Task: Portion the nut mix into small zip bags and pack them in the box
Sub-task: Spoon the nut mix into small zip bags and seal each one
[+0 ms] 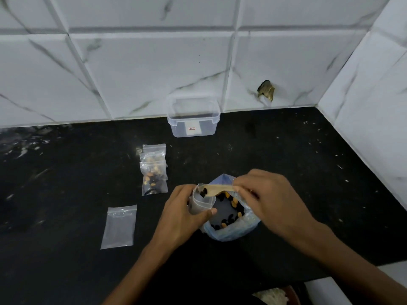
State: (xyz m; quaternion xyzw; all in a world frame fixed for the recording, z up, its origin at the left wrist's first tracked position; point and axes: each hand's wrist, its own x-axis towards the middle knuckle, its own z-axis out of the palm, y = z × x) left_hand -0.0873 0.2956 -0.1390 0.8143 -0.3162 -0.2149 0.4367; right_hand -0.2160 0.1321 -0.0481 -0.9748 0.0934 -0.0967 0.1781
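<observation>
My left hand (pixel 187 212) grips a small clear zip bag (pixel 202 202) and holds its mouth open. My right hand (pixel 266 194) pinches the handle of a wooden spoon (pixel 217 188), whose bowl carries dark nuts at the bag's mouth. Under both hands stands a large open plastic bag of nut mix (pixel 233 225) with dark and yellow pieces inside. A stack of filled small zip bags (pixel 154 170) lies to the left. One empty zip bag (pixel 120 226) lies flat at the near left. A clear plastic box (pixel 192 117) stands open by the wall.
The black stone counter (pixel 286 155) runs into a corner of white tiled walls at the back and right. Its front edge lies close to me at the lower right. A bowl-like object (pixel 275 296) shows below that edge.
</observation>
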